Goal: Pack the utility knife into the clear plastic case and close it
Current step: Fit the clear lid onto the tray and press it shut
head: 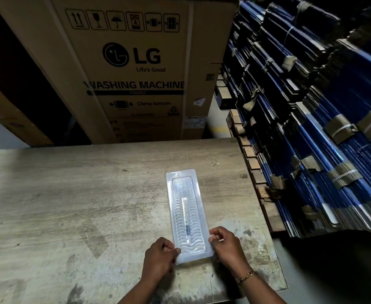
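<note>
While the clear plastic case (187,216) lies flat on the table (70,205) at lower centre of the frame, we hold its near end from both sides. Its long axis runs from the bottom of the frame up toward the cardboard box (134,69) at top centre, leaning slightly left at the far end, so the case extends directly away from our hands rather than across them. Our left hand (160,257) pinches the near left corner of the flange between thumb and fingers; our right hand (226,244) pinches the right edge slightly higher in the frame, thumb and fingers pressed together on the rim. Both hands are touching the case, and neither is nearer than the other in any useful sense; only the near end is covered, and the far end lies well beyond our fingers. Inside the ribbed pocket we can see a slim pale body with a small dark part toward the near end, which we judge to be the utility knife (185,218) seated along the same axis. We judge the lid to be down over it, though whether the rim is fully snapped cannot be told. Any remaining pressing should therefore travel upward in the frame along both long edges, left hand on the left flange, right on the right. Stacked blue bundles (311,128) fill the right side, well apart.
</note>
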Action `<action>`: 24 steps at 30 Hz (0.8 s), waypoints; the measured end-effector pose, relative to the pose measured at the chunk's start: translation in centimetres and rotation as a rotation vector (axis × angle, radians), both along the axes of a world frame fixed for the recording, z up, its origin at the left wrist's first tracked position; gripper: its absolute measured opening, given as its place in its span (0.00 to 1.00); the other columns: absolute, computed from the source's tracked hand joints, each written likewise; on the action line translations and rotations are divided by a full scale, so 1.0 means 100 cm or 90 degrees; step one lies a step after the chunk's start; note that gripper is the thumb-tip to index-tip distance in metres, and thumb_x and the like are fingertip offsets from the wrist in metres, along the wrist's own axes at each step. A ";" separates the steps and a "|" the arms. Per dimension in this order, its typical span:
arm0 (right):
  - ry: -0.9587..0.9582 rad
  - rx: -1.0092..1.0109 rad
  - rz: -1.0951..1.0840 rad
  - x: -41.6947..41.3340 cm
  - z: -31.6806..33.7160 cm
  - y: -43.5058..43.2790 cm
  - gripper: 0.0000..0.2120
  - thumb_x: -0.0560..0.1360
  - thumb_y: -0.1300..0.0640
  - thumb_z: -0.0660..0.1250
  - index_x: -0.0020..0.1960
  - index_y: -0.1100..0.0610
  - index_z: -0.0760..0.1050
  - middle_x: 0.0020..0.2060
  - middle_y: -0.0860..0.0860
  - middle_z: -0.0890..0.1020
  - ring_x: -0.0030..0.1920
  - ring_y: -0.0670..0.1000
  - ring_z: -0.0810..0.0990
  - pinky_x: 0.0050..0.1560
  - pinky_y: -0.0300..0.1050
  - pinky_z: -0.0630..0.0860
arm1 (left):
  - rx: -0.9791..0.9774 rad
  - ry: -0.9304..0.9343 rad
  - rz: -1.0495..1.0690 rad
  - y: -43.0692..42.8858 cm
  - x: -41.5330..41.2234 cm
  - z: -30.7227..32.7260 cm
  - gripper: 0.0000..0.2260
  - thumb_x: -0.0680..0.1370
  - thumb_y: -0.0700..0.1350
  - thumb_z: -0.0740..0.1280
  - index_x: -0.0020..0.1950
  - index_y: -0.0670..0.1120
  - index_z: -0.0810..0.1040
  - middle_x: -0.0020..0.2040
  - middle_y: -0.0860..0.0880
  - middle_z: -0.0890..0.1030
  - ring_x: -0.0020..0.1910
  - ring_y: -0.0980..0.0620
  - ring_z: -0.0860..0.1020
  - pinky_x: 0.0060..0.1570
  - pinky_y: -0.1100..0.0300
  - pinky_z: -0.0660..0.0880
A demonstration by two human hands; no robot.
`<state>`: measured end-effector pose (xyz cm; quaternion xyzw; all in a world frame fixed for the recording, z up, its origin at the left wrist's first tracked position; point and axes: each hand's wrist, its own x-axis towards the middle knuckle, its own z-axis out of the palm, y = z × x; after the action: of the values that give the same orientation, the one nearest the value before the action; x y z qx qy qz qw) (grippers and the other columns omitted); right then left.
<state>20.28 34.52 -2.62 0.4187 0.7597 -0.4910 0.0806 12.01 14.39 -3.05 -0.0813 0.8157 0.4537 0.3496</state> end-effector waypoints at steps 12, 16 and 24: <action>-0.003 -0.050 -0.029 -0.020 0.005 0.017 0.05 0.74 0.56 0.71 0.49 0.48 0.80 0.45 0.52 0.85 0.44 0.55 0.86 0.51 0.58 0.83 | 0.044 -0.064 -0.002 0.005 -0.026 0.011 0.13 0.73 0.47 0.76 0.53 0.45 0.79 0.41 0.46 0.83 0.35 0.50 0.82 0.33 0.56 0.76; 0.036 0.090 0.142 -0.046 0.020 0.024 0.23 0.76 0.57 0.69 0.70 0.50 0.71 0.67 0.49 0.75 0.60 0.49 0.81 0.59 0.45 0.78 | -0.055 0.160 -0.181 0.015 -0.048 0.012 0.34 0.74 0.53 0.74 0.77 0.49 0.65 0.75 0.45 0.70 0.68 0.47 0.75 0.63 0.51 0.76; -0.100 0.290 0.558 -0.065 0.035 0.039 0.43 0.73 0.53 0.67 0.81 0.45 0.47 0.81 0.40 0.50 0.76 0.51 0.61 0.69 0.52 0.72 | -0.286 0.302 -0.601 0.021 -0.071 0.022 0.54 0.69 0.62 0.73 0.83 0.49 0.42 0.84 0.51 0.40 0.83 0.47 0.47 0.76 0.43 0.62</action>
<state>13.73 38.39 0.88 0.1027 0.9438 -0.1995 0.2428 4.90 16.46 -0.85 0.3232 0.8962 0.0697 0.2958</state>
